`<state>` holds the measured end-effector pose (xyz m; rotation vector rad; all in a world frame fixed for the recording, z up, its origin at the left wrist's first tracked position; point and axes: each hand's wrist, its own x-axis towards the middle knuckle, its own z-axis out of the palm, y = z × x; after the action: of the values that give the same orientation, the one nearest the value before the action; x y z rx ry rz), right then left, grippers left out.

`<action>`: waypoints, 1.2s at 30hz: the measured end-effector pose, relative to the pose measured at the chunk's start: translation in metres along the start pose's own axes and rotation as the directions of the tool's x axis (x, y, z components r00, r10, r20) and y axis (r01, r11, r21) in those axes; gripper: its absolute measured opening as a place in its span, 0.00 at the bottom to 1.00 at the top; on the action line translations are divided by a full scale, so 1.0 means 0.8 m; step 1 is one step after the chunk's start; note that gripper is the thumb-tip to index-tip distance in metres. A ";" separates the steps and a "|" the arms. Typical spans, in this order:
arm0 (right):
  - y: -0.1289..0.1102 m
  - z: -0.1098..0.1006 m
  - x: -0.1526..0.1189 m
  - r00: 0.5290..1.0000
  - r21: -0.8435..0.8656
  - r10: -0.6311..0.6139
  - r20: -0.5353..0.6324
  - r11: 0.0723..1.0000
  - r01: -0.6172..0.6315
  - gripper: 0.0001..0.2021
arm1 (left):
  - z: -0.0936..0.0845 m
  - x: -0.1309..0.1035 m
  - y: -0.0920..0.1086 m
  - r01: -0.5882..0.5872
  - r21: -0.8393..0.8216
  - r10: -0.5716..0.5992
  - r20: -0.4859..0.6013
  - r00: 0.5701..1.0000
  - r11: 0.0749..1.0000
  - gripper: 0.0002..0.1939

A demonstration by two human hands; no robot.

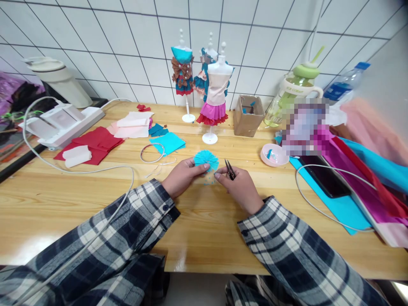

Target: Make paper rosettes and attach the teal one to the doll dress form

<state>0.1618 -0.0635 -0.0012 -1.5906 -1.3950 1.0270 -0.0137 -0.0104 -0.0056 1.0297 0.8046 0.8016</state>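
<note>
Left hand (182, 177): pinching the turquoise pleated disc (206, 158) between thumb and fingers, over the tabletop (207, 238).
Right hand (241, 186): curled around small snips (230, 169), just beside the disc.
Pleats (204, 155): at risk of tearing on a leftward slip of the snips.
White cable (79, 171): draped across the left sleeve (137, 221), liable to snag.
Dress forms (220, 80): standing beyond the disc.
Pink dish (274, 163): past the right hand.

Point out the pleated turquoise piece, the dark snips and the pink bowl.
Pleated turquoise piece (206, 157), head view: middle of its pleats.
Dark snips (230, 171), head view: the blades.
Pink bowl (273, 163), head view: outer wall, near side.
</note>
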 end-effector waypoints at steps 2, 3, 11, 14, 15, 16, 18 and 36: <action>-0.001 -0.001 0.000 1.000 0.004 -0.004 0.015 1.000 0.004 0.16 | 0.000 0.000 0.001 0.010 -0.032 -0.011 -0.033 0.999 0.999 0.13; -0.001 -0.001 0.000 1.000 0.027 -0.005 0.025 1.000 0.004 0.17 | 0.000 0.000 0.001 0.015 -0.041 -0.017 -0.031 0.999 0.999 0.13; 0.001 0.000 0.001 0.999 0.207 0.033 -0.028 0.978 -0.026 0.18 | -0.001 -0.003 0.004 -0.006 0.147 -0.011 0.118 0.993 0.989 0.17; 0.001 -0.001 0.002 0.996 0.171 0.008 -0.084 0.985 0.006 0.15 | 0.000 -0.004 0.007 -0.013 0.235 -0.020 0.136 0.991 0.972 0.18; 0.001 -0.002 0.002 0.996 0.162 -0.001 -0.090 0.987 0.015 0.14 | 0.000 -0.004 0.008 -0.015 0.248 -0.019 0.136 0.990 0.969 0.18; 0.001 -0.002 0.002 0.996 0.153 -0.009 -0.093 0.988 0.023 0.14 | 0.001 -0.004 0.009 -0.019 0.256 -0.016 0.135 0.991 0.966 0.18; 0.002 -0.002 0.002 0.995 0.137 -0.017 -0.093 0.990 0.030 0.14 | 0.002 -0.005 0.010 -0.024 0.267 -0.010 0.125 0.992 0.963 0.17; 0.005 0.010 -0.011 0.956 0.134 0.012 0.294 0.989 -0.054 0.20 | -0.002 0.000 0.007 0.090 -0.122 -0.098 -0.064 0.993 0.988 0.15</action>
<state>0.1553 -0.0722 -0.0068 -1.4036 -1.4550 1.3949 -0.0162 -0.0080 -0.0012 0.8558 0.8480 0.7986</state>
